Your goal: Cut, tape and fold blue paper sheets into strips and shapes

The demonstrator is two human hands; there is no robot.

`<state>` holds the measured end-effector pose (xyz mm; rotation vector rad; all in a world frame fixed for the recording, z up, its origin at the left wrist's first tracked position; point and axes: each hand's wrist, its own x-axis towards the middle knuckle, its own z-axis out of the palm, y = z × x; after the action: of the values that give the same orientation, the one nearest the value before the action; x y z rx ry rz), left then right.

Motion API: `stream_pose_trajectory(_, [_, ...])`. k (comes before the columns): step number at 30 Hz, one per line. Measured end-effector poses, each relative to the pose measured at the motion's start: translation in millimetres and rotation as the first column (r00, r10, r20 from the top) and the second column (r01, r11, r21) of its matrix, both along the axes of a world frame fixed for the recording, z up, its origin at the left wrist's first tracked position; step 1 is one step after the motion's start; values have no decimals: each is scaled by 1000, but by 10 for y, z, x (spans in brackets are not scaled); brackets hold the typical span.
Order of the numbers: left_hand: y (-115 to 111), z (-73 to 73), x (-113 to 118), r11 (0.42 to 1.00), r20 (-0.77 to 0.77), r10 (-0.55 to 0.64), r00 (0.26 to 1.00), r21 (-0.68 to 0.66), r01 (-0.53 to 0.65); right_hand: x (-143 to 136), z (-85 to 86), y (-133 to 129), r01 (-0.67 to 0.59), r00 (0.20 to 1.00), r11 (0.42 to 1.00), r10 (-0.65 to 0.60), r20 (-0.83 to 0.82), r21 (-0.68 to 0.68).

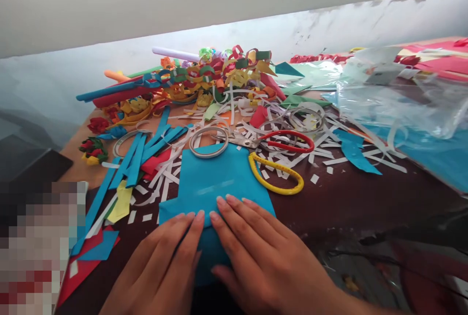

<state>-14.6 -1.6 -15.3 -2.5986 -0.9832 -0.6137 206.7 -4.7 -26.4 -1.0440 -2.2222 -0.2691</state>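
A sheet of blue paper (pixel 215 176) lies on the dark table edge in front of me, its near part bent over in a fold. My left hand (pixel 164 261) rests on the left of that fold, fingers stretched out and fingertips touching the paper. Beside it, my right hand (pixel 263 251) lies with fingers extended across the fold, its thumb lower down near the sheet's front. At the paper's far edge sits a narrow roll of tape (pixel 208 155). Scissors with one red and one yellow handle (pixel 276 178) lie partly on the sheet's right side.
White paper scraps (pixel 164 178) and blue strips (pixel 136 161) litter the table. Behind is a pile of colourful paper chains and flowers (pixel 208 73). Clear plastic packaging (pixel 398 105) covers blue sheets at right. Red paper (pixel 82 276) lies at the left, beside a blurred-out area.
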Motion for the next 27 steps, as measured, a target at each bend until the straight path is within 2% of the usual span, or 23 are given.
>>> stream_pose_trajectory(4, [-80, -66, -30, 998, -16, 39, 999, -48, -39, -8, -66, -78, 25, 999, 998, -24, -23, 56])
stream_pose_trajectory(6, [-87, -36, -44, 997, -13, 60, 998, -52, -60, -1, -55, -94, 30, 999, 997, -27, -46, 65])
stream_pose_trajectory(8, [-46, 37, -54, 999, -50, 29, 998, -18, -30, 12, -3, -62, 23, 997, 998, -19, -75, 59])
stream_pose_trajectory(12, [107, 219, -44, 998, -194, -51, 980, 36, 59, 39, 149, 151, -50, 996, 992, 40, -81, -120])
stream_pose_trajectory(14, [149, 272, -8, 999, -151, -37, 988, 32, 42, 50, 197, 270, -59, 996, 984, 47, -75, -171])
stream_pose_trajectory(18, [119, 286, 70, 998, 42, 66, 997, -16, -65, 86, 234, 358, -38, 998, 981, 28, -50, -192])
stream_pose_trajectory(22, [47, 274, 62, 987, 102, 105, 989, -129, -92, 123, 250, 314, -32, 998, 966, 16, -64, -258])
stream_pose_trajectory(27, [8, 224, -7, 973, 155, 196, 968, -150, -173, 95, 242, 341, 44, 996, 964, -64, -67, -261])
